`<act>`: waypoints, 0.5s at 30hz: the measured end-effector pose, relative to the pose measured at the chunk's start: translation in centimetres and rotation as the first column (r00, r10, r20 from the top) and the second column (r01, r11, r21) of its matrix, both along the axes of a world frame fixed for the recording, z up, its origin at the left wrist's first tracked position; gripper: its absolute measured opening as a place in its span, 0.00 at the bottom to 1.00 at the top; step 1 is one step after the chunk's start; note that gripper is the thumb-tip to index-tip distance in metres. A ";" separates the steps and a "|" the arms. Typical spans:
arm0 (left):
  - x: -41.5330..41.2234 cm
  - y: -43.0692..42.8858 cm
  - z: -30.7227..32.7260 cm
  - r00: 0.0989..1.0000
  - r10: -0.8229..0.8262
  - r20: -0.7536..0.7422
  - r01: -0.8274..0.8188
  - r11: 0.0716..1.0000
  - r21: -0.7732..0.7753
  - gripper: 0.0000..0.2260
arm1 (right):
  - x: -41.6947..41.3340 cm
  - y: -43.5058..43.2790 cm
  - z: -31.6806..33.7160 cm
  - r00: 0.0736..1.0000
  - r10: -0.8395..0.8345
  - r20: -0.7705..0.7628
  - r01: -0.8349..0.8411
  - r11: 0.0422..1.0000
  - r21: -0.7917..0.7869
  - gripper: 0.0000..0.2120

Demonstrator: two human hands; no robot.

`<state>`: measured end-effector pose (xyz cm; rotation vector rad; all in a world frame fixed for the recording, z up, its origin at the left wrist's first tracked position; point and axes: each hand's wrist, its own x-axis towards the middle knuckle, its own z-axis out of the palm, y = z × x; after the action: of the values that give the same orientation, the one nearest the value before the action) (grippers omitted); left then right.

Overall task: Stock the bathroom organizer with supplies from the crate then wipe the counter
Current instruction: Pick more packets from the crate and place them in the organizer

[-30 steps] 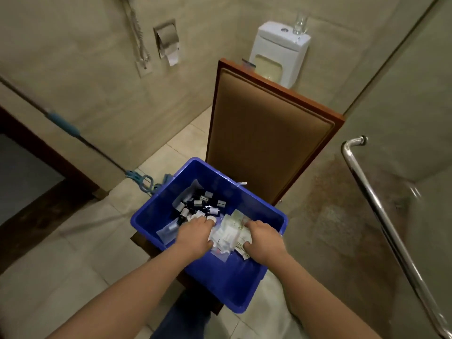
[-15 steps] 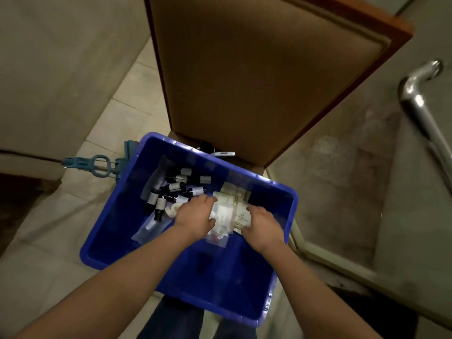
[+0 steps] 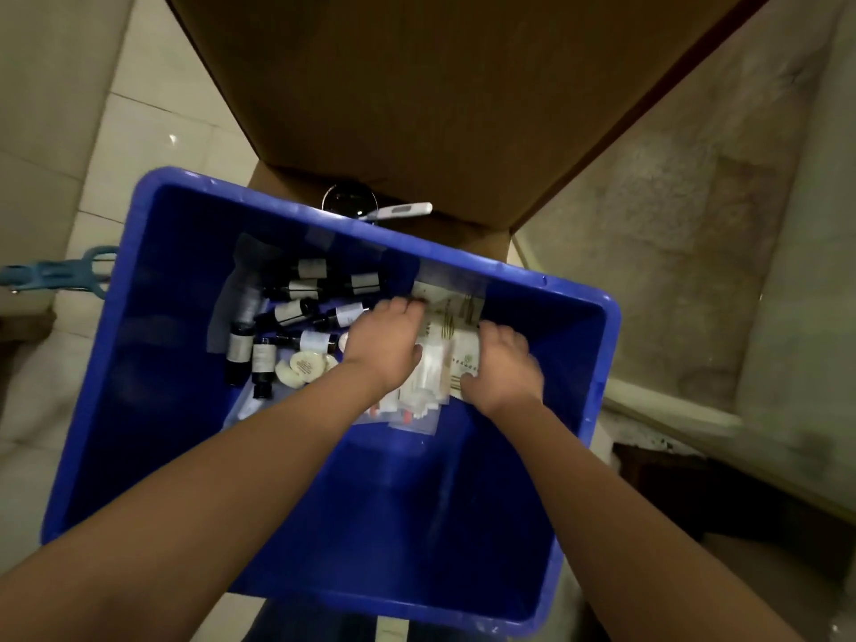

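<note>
Tiled floor (image 3: 139, 108) flanks blue crate (image 3: 153, 386). Left hand (image 3: 384, 340) and right hand (image 3: 505, 368) clamp sachet stack (image 3: 451, 326) near far rim; bottles (image 3: 296, 312) lie left, crate floor showing nearward.

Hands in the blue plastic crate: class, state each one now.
Left hand: grips the pile of white paper sachets.
Right hand: grips the same pile.
</note>
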<state>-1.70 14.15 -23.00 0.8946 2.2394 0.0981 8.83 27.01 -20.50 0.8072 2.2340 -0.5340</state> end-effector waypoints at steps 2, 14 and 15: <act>0.0 0.4 -0.7 0.999 -0.033 -0.044 0.031 0.999 -0.033 0.24 | -0.1 0.0 -0.9 1.000 0.015 0.022 -0.016 0.999 0.030 0.31; 0.7 0.8 -2.3 0.984 -0.008 -0.176 0.005 1.000 -0.019 0.16 | 0.1 -0.6 -2.9 0.997 0.083 0.003 -0.082 0.978 0.193 0.25; 0.8 0.8 -2.2 0.986 -0.001 -0.166 0.000 1.000 -0.007 0.16 | -0.1 -0.6 -2.6 0.998 0.060 0.013 -0.061 0.985 0.164 0.24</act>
<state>-0.95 14.91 -25.21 0.9292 2.3923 0.0154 8.78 26.44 -23.14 0.8192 2.3094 -0.3197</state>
